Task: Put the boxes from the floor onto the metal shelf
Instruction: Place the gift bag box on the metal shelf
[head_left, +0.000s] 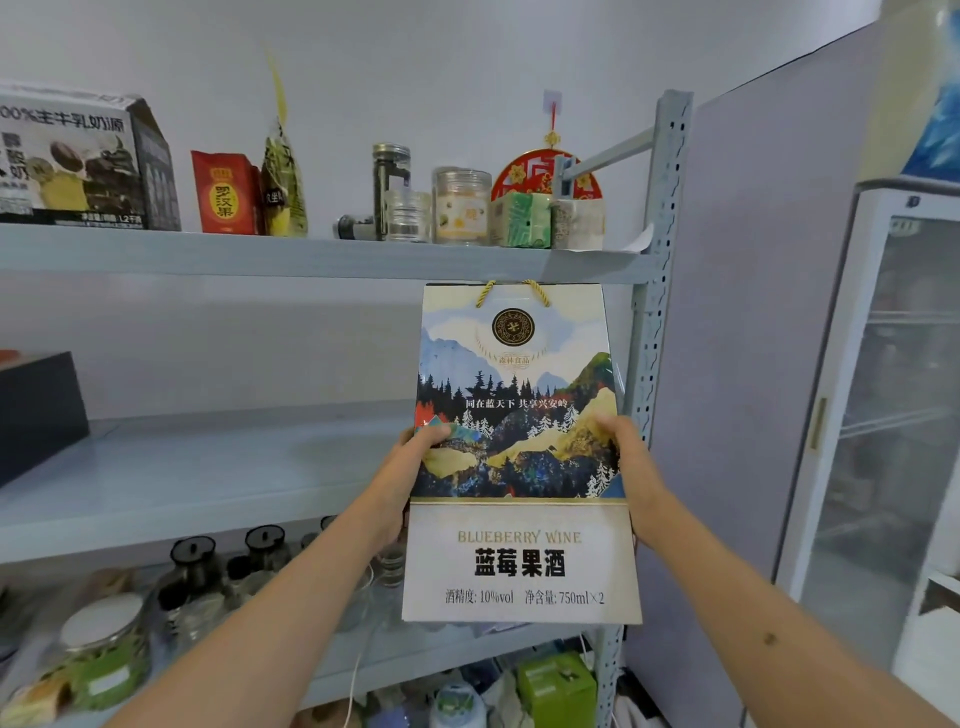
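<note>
Holding 1 box (519, 452) upright in front of the shelf (208, 467), near its right post. Left hand (415, 457) and right hand (623, 457) clamp its side edges, fingers curled closed. Judged step: placement. Next: push it in, clearing the board above.

Evenly and softly lit, fairly bright, with no single source in view. Faint, diffuse shadows only: a grey band under the upper board of the metal shelf (322, 257), darker gloom among the jars (192, 566) on the lower level. Mild sheen on the printed front of the wine box (519, 457), sharpest thing in view, lettering readable. Soft blur toward the left edge, smearing the milk carton (78, 161) and the lidded tubs (104, 644). Pale reflections across the glass-door fridge (893, 405), contents hazy. Strong wide-angle bending: shelf post (657, 291) bowed, forearms stretched at the bottom corners.
</note>
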